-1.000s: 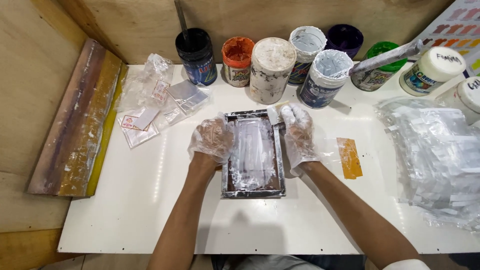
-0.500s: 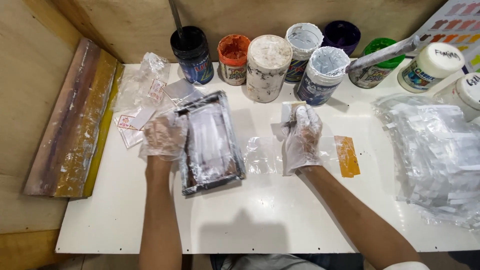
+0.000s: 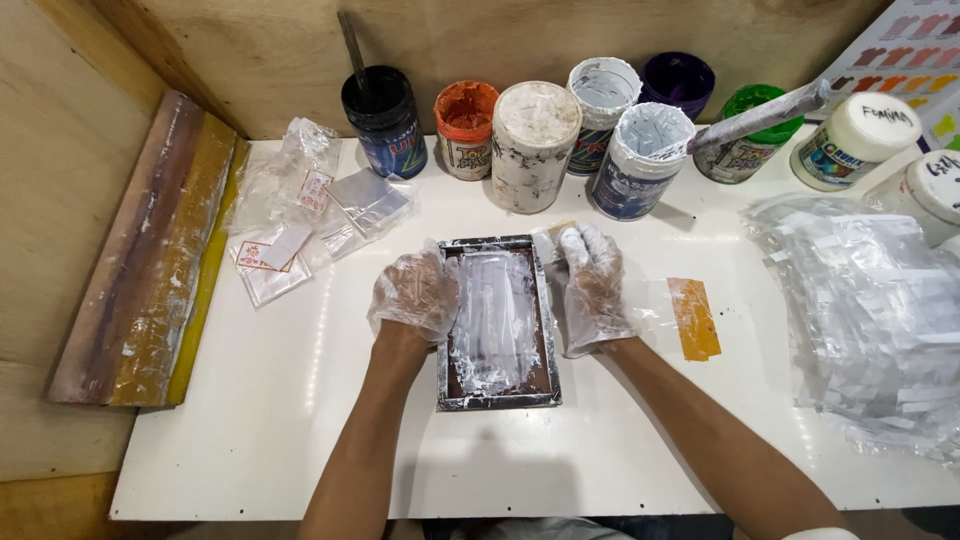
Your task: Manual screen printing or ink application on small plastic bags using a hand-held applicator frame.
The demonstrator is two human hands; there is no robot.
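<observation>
A small metal-framed printing screen [image 3: 497, 398], smeared with white paint, lies flat in the middle of the white table [image 3: 290, 420]. Both my hands wear clear plastic gloves. My left hand [image 3: 415, 293] curls over the frame's left edge. My right hand [image 3: 592, 287] lies along the right edge, fingertips at the top right corner beside a small whitish piece. A clear plastic sheet [image 3: 652, 300] shows under and beside my right hand.
Several paint jars stand along the back, among them a black one [image 3: 384, 120], an orange one [image 3: 466, 128] and a white one [image 3: 535, 143]. Clear bags are heaped at right [image 3: 870, 300], with small packets [image 3: 300, 210] at left. A long wooden squeegee [image 3: 150, 260] lies far left. An orange strip [image 3: 694, 318] lies on the table right of my right hand.
Half a second ago my left hand held the frame off to the left, and my right hand sat over a clear sheet. The frame is back in the middle with both hands on it.
</observation>
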